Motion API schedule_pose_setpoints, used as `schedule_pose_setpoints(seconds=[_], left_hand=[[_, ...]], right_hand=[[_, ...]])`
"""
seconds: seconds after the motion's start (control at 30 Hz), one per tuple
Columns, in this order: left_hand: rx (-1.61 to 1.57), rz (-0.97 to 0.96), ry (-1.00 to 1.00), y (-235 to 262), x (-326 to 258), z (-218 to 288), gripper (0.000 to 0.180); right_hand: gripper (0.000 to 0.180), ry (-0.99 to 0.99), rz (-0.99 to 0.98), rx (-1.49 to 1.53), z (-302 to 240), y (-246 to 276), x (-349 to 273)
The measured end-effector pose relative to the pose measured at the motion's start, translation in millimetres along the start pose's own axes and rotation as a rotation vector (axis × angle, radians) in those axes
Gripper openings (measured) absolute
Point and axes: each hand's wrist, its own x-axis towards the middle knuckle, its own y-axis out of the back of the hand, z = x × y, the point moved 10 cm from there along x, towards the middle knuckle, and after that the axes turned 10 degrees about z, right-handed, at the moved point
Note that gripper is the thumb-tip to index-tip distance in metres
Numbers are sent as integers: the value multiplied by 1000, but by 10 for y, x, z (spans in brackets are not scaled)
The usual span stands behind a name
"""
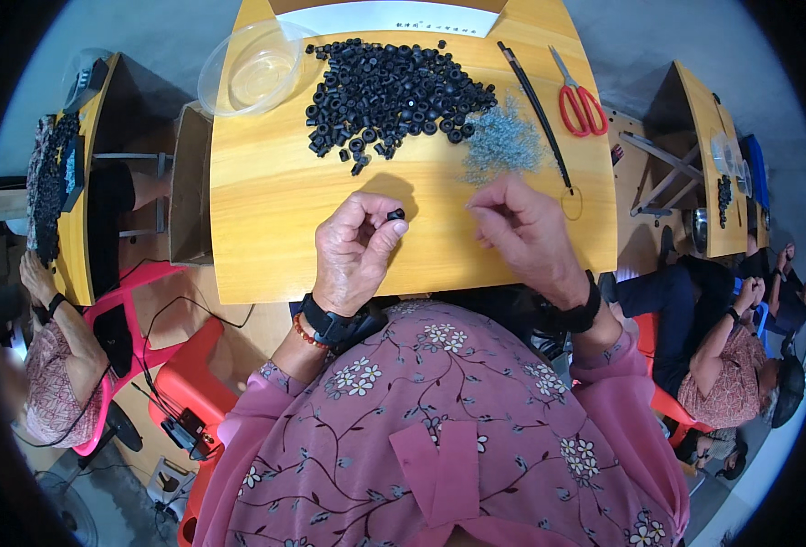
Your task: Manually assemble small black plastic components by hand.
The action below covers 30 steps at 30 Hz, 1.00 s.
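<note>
My left hand (353, 251) is closed in a pinch on a small black cylindrical part (395, 215), held between thumb and forefinger above the table's near side. To its right my right hand (532, 239) has thumb and fingertips drawn together. Whatever they hold, if anything, is too small to make out. A large heap of similar black parts (389, 91) spreads over the far half of the wooden table (271, 210), some of them ring-shaped with a hole. Just beyond my right hand lies a tangled pile of thin pale-blue pieces (505, 141).
At the far left stands a clear plastic bowl (259, 68). A slim black rod (535, 105) and red-handled scissors (583, 108) lie on the right. A white panel (394, 18) closes the back. People sit at tables on both sides; a cardboard box (191, 182) is left.
</note>
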Motion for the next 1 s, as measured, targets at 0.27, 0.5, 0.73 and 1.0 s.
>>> schedule_pose_setpoints(seconds=[0.27, 0.5, 0.73, 1.0], left_hand=[[-30, 3, 7, 6, 3, 13, 21], [-51, -13, 23, 5, 2, -1, 20], [-170, 7, 45, 30, 32, 3, 17], [-225, 35, 76, 116, 31, -31, 15]], right_hand=[[7, 417, -84, -43, -479, -470, 150], [5, 420, -204, -85, -492, -626, 179], [9, 134, -203, 81, -234, -706, 263], [8, 345, -192, 39, -453, -720, 273]])
